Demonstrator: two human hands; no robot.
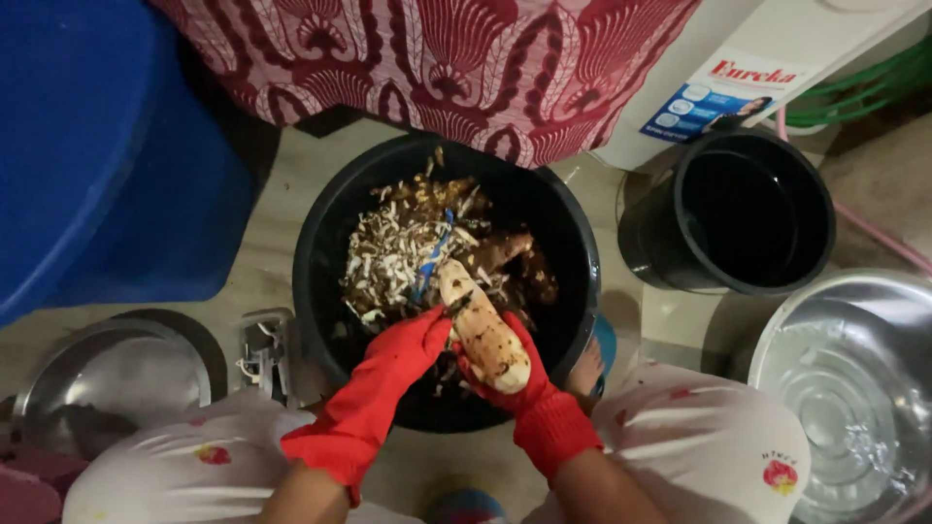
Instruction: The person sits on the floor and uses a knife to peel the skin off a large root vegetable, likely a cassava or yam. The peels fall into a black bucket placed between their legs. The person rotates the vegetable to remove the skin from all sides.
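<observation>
Pale root (485,342) gripped in right hand (513,374); peeler (434,257) held by left hand (413,344); strokes best kept shallow, directed away from fingers.

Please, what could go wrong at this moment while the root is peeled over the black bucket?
The peeler in the left hand works close to the right hand gripping the root; a slip might cut the glove. The root looks smooth and could drop into the peelings in the black bucket.
</observation>
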